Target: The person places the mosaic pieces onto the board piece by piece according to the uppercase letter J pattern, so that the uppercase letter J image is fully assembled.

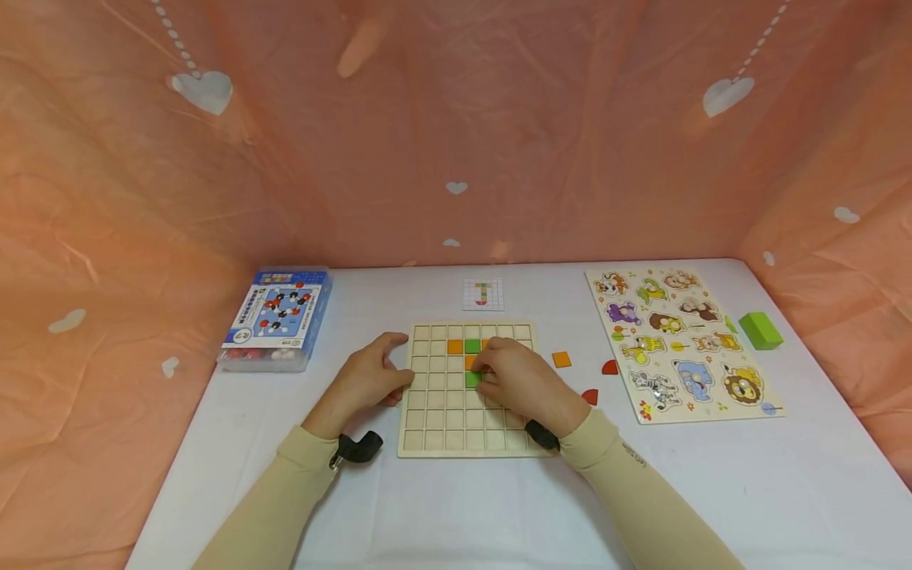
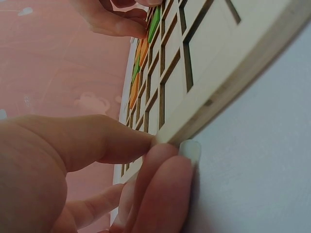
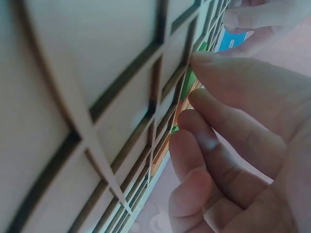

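A pale wooden grid board (image 1: 435,417) lies on the table before me. My left hand (image 1: 365,376) grips its left edge, thumb and curled fingers meeting at the rim in the left wrist view. My right hand (image 1: 526,380) is over the upper right part of the board. Its thumb and fingertip pinch a green square tile (image 1: 473,381) at a cell; the right wrist view shows this green tile (image 3: 188,82) between them. Above it sit an orange tile (image 1: 469,362), another green tile (image 1: 473,346) and a left orange tile (image 1: 455,347). A further orange tile is partly hidden by the right hand.
A loose orange tile (image 1: 561,359) and two red quarter-round pieces (image 1: 590,397) lie right of the board. Behind it is a small pattern card (image 1: 484,294). An animal puzzle board (image 1: 673,348) and green block (image 1: 761,331) are at right, a molecule-kit box (image 1: 278,313) at left.
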`<state>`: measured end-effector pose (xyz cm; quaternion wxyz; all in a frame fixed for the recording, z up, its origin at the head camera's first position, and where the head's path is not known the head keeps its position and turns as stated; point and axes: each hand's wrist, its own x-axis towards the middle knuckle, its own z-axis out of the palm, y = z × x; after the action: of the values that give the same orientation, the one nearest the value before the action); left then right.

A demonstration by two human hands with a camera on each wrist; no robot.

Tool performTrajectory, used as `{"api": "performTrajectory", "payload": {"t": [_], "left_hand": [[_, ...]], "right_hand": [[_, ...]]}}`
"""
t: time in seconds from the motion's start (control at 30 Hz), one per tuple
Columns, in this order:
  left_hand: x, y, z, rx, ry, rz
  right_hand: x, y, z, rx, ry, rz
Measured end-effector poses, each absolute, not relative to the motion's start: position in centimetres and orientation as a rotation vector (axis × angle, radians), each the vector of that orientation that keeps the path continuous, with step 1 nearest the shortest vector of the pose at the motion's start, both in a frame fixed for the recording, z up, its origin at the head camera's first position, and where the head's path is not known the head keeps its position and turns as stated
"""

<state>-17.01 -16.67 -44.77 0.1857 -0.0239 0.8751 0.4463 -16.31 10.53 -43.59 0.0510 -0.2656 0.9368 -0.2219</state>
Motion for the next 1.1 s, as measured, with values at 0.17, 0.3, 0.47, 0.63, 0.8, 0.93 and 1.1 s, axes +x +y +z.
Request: {"api": "performTrajectory", "payload": {"t": [0.17, 0.3, 0.47, 0.63, 0.8, 0.93, 1.1], "left_hand": [[-17.1, -16.7, -44.8, -0.059, 2.473, 1.244], [-17.2, -16.7, -44.8, -0.06, 2.473, 1.234], [-17.1, -16.6, -44.9, -0.07, 2.467, 1.241], [-17.0, -16.4, -44.9, -0.072, 2.453, 1.244], [-17.0, -16.5, -44.7, -0.075, 2.459, 1.224], [-17.1, -16.6, -44.6, -0.078, 2.466, 1.207], [-17.1, -16.7, -44.6, -0.081, 2.462, 1.211]], "right_hand": [[-16.4, 10.8, -43.4, -0.8, 2.864, -0.682], [-16.5, 11.1, -43.1, -0.806, 2.873, -0.676], [-16.7, 12.3, -42.8, -0.79, 2.846, -0.727], [-16.9, 14.8, -42.6, -0.644, 2.856, -0.802], [-17.1, 17.8, -42.5, -0.508, 2.885, -0.801], [-17.1, 19.8, -42.5, -0.466, 2.899, -0.787], [-16.8, 21.3, -42.7, -0.409, 2.902, -0.804]]}}
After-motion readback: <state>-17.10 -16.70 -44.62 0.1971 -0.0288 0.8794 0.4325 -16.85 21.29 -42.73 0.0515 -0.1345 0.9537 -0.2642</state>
